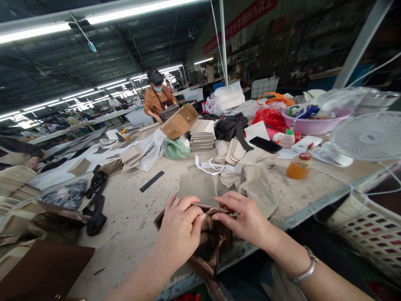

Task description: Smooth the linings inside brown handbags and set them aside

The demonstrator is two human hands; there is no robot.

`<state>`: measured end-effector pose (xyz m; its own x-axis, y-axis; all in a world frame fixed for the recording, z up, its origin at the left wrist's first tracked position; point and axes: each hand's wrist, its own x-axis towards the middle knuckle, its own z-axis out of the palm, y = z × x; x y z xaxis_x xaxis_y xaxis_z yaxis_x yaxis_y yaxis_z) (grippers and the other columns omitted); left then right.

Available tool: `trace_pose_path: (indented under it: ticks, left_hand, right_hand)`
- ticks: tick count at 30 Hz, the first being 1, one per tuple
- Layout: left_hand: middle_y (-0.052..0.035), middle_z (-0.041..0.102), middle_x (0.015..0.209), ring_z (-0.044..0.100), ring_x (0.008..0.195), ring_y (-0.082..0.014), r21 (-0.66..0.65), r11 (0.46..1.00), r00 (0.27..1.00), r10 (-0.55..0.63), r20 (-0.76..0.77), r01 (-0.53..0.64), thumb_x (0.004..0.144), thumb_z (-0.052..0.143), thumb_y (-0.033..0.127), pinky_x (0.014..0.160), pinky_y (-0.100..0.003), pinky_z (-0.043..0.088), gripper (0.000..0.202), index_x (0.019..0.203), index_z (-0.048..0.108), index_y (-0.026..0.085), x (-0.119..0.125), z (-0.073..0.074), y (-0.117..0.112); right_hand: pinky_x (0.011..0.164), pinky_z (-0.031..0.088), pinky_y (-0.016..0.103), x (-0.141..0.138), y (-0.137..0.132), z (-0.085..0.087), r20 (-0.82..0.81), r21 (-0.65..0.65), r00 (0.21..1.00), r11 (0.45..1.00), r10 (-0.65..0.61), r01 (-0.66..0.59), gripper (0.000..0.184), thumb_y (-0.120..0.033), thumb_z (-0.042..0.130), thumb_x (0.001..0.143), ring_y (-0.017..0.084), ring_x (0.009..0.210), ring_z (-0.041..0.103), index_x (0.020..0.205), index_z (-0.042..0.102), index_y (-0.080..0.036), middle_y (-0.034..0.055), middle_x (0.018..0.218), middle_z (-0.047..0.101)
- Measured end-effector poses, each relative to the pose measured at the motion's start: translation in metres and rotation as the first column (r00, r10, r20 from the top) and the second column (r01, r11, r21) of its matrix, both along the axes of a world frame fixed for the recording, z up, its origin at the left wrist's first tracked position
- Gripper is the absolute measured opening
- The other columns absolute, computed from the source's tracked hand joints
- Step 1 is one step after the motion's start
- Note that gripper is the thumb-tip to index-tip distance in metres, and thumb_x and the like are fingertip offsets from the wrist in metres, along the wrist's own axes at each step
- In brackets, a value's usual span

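A brown bag (208, 242), its lining partly showing, lies at the table's front edge under both my hands. My left hand (183, 230) grips its upper rim, fingers bent over the edge and thumb on the near side. On the same rim, further right, my right hand (246, 215) pinches the edge between thumb and fingers. The bag's lower part hangs past the table edge. Just behind it lie a flat grey-beige fabric piece (197, 184) and a crumpled beige cloth (258, 188).
A glue jar (299, 166), a black phone (265, 144) and a white fan (368, 136) stand to the right. Stacked panels (202, 136) and a cardboard box (179, 122) sit behind. Black straps (96, 209) and brown pieces (44, 267) lie left. A co-worker (159, 98) stands across the table.
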<state>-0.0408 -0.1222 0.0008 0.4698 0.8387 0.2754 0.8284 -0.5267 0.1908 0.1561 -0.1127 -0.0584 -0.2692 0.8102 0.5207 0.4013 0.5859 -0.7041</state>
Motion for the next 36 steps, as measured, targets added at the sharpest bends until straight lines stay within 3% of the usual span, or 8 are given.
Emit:
trace_pose_path:
  ticks: [6, 11, 16, 25, 36]
  left_hand:
    - [-0.0021, 0.059, 0.11, 0.055, 0.099, -0.0192, -0.014, 1.0, 0.999, -0.025, -0.025, 0.024, 0.087, 0.044, 0.016, 0.107, -0.054, 0.023, 0.02, 0.079, 0.061, 0.022, 0.004, -0.001, -0.001]
    - [-0.0039, 0.057, 0.116, 0.048, 0.114, -0.0226, 0.035, 0.996, 0.996, -0.075, -0.045, 0.077, 0.086, 0.043, 0.014, 0.109, -0.057, 0.015, 0.02, 0.079, 0.061, 0.022, 0.007, 0.001, -0.007]
    - [-0.0029, 0.058, 0.119, 0.044, 0.121, -0.0234, 0.054, 0.994, 0.994, -0.089, -0.059, 0.092, 0.087, 0.041, 0.014, 0.11, -0.059, 0.011, 0.021, 0.08, 0.06, 0.022, 0.005, 0.0, -0.008]
    - [-0.0023, 0.063, 0.11, 0.056, 0.104, -0.0204, 0.014, 1.0, 1.0, -0.003, 0.0, 0.003, 0.087, 0.044, 0.017, 0.107, -0.053, 0.026, 0.016, 0.077, 0.057, 0.021, 0.006, -0.005, 0.001]
    - [-0.0006, 0.063, 0.091, 0.059, 0.083, -0.0163, 0.014, 0.999, 0.999, 0.029, 0.026, -0.03, 0.085, 0.044, 0.012, 0.103, -0.046, 0.033, 0.016, 0.072, 0.051, 0.02, 0.014, -0.009, 0.01]
  right_hand:
    - [0.073, 0.049, 0.027, 0.006, 0.0, 0.005, 0.106, 0.096, 0.994, 0.995, 0.015, -0.026, 0.038, -0.018, 0.058, 0.084, 0.016, 0.085, 0.056, 0.121, 0.056, -0.025, 0.0059, 0.098, 0.056]
    - [0.07, 0.046, 0.027, 0.008, 0.001, 0.015, 0.272, 0.182, 0.962, 0.98, 0.027, -0.079, 0.024, -0.015, 0.053, 0.086, 0.016, 0.084, 0.053, 0.105, 0.064, -0.024, 0.0051, 0.093, 0.054]
    - [0.078, 0.044, 0.03, 0.008, 0.004, 0.02, 0.316, 0.177, 0.948, 0.978, 0.047, -0.107, 0.014, -0.015, 0.055, 0.084, 0.017, 0.088, 0.051, 0.093, 0.063, -0.022, 0.0048, 0.096, 0.053]
    - [0.079, 0.046, 0.028, 0.001, 0.004, 0.018, 0.13, 0.002, 0.978, 0.986, 0.166, -0.167, 0.01, -0.01, 0.05, 0.084, 0.016, 0.089, 0.053, 0.086, 0.053, -0.019, 0.0057, 0.099, 0.052]
    - [0.075, 0.045, 0.025, -0.009, 0.003, 0.0, -0.132, 0.001, 0.989, 0.998, 0.067, -0.068, 0.015, -0.008, 0.051, 0.084, 0.014, 0.085, 0.056, 0.084, 0.059, -0.02, 0.0036, 0.09, 0.057]
